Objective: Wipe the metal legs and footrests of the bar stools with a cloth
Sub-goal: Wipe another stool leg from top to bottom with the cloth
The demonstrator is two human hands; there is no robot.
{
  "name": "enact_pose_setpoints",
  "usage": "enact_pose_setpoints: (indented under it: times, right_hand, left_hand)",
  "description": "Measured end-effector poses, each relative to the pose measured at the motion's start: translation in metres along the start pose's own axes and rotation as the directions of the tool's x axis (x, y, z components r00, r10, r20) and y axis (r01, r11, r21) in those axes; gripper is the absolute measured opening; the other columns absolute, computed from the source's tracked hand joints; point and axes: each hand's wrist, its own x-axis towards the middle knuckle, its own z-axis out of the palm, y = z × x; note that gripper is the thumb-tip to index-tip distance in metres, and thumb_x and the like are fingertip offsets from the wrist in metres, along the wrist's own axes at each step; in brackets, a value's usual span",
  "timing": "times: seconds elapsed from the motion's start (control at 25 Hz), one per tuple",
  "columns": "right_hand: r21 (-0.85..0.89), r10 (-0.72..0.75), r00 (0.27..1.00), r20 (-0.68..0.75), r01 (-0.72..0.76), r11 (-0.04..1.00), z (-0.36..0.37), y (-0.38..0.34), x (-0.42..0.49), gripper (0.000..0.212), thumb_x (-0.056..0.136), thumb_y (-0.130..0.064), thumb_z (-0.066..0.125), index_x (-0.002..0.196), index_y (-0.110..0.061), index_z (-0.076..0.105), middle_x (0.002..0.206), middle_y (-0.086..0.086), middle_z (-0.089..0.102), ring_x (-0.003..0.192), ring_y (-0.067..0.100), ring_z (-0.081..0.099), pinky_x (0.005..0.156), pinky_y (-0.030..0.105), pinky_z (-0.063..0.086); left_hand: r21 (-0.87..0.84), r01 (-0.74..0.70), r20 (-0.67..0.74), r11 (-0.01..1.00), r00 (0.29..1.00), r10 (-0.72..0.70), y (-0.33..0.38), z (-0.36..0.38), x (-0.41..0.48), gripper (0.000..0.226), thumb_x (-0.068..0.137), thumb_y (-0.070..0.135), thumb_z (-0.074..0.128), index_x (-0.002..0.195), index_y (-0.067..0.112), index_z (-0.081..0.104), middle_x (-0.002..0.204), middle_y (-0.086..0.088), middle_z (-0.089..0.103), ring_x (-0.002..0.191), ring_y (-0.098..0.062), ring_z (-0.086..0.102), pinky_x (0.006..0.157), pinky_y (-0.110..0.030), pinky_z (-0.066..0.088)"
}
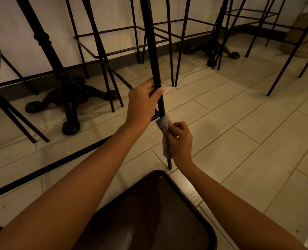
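Left hand [144, 101]: closed around a black stool leg [152, 56], thumb on its near side.
Right hand [179, 141]: pinched shut on a grey cloth [165, 134] wrapped around the same leg, lower down, near the tiled floor [239, 109].
Footrest: apparently joined the leg just behind the cloth, mostly hidden.
Foreground: dark seat [149, 217].
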Motion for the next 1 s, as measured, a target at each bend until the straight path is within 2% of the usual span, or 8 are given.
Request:
enact_pose_setpoints:
  times: [0.08,0.2,0.32,0.44,0.52,0.68,0.8,1.0]
  right_hand:
    - [-0.033,0.008,0.999,0.037,-0.006,0.999,-0.001,0.004,-0.002,0.022,0.079,0.002,0.064,0.100,-0.001,0.069,0.081,0.017,0.059,0.073,0.021,0.051,0.060,0.028,0.042]
    - [-0.080,0.017,0.994,0.111,-0.008,0.997,-0.009,0.009,-0.003,0.024,0.079,0.002,0.064,0.102,-0.002,0.068,0.084,0.017,0.060,0.075,0.023,0.052,0.063,0.021,0.038]
    - [-0.051,0.038,0.993,0.109,-0.032,0.998,-0.019,0.011,0.004,0.027,0.084,-0.002,0.060,0.111,-0.005,0.065,0.091,0.013,0.058,0.081,0.013,0.048,0.067,0.008,0.036]
    - [-0.015,-0.047,0.995,0.090,0.049,0.999,-0.025,0.011,0.013,0.032,0.087,0.000,0.054,0.117,-0.006,0.060,0.092,0.006,0.051,0.082,0.010,0.045,0.072,0.002,0.036]
    - [-0.027,-0.103,0.988,0.115,0.107,0.994,-0.022,0.011,0.013,0.033,0.086,-0.003,0.051,0.117,-0.005,0.060,0.093,0.010,0.052,0.084,0.014,0.046,0.073,0.006,0.037]
    - [-0.093,-0.127,0.978,0.168,0.144,0.985,-0.010,0.018,0.001,0.031,0.086,-0.017,0.050,0.112,-0.007,0.065,0.093,0.019,0.058,0.081,0.027,0.054,0.065,0.030,0.045]
    - [-0.151,-0.104,0.980,0.171,0.131,0.980,-0.007,0.026,-0.004,0.030,0.083,-0.013,0.052,0.108,-0.006,0.067,0.091,0.019,0.059,0.079,0.029,0.054,0.064,0.027,0.040]
    - [-0.217,-0.120,0.965,0.233,0.172,0.961,-0.011,0.039,-0.013,0.035,0.085,-0.024,0.047,0.103,-0.004,0.069,0.085,0.017,0.060,0.075,0.028,0.055,0.063,0.026,0.038]
  left_hand:
    - [0.001,-0.005,-0.005,1.000,1.000,0.005,0.000,0.000,0.000,0.029,0.088,0.016,0.058,0.115,0.003,0.059,0.104,-0.011,0.068,0.095,-0.011,0.063,0.082,-0.017,0.051]
    - [0.007,-0.012,-0.003,1.000,1.000,0.012,-0.001,0.000,0.000,0.030,0.088,0.017,0.058,0.115,0.004,0.059,0.104,-0.011,0.069,0.092,-0.006,0.061,0.081,-0.015,0.050]
    - [-0.017,0.011,0.010,1.000,1.000,-0.011,-0.001,0.000,0.000,0.031,0.089,0.017,0.057,0.117,0.004,0.058,0.105,-0.012,0.068,0.096,-0.012,0.064,0.086,-0.024,0.053]
    - [-0.031,0.028,0.016,0.999,0.999,-0.028,-0.002,-0.001,0.000,0.031,0.089,0.017,0.057,0.117,0.004,0.057,0.105,-0.013,0.068,0.098,-0.017,0.065,0.087,-0.030,0.054]
    - [-0.023,0.023,0.014,0.999,1.000,-0.023,-0.002,0.000,-0.001,0.030,0.089,0.017,0.056,0.117,0.004,0.057,0.104,-0.012,0.069,0.097,-0.017,0.066,0.087,-0.029,0.054]
    - [-0.027,0.023,0.006,0.999,1.000,-0.023,0.000,0.001,-0.003,0.031,0.089,0.017,0.056,0.118,0.005,0.057,0.105,-0.012,0.068,0.098,-0.015,0.065,0.086,-0.025,0.053]
    - [-0.016,0.014,0.001,1.000,1.000,-0.014,-0.001,0.002,-0.003,0.030,0.089,0.017,0.057,0.117,0.005,0.057,0.104,-0.010,0.069,0.097,-0.014,0.065,0.086,-0.023,0.052]
    - [-0.019,0.017,-0.003,1.000,1.000,-0.017,-0.003,0.002,-0.002,0.030,0.089,0.017,0.057,0.116,0.005,0.058,0.103,-0.010,0.069,0.097,-0.014,0.065,0.086,-0.024,0.052]
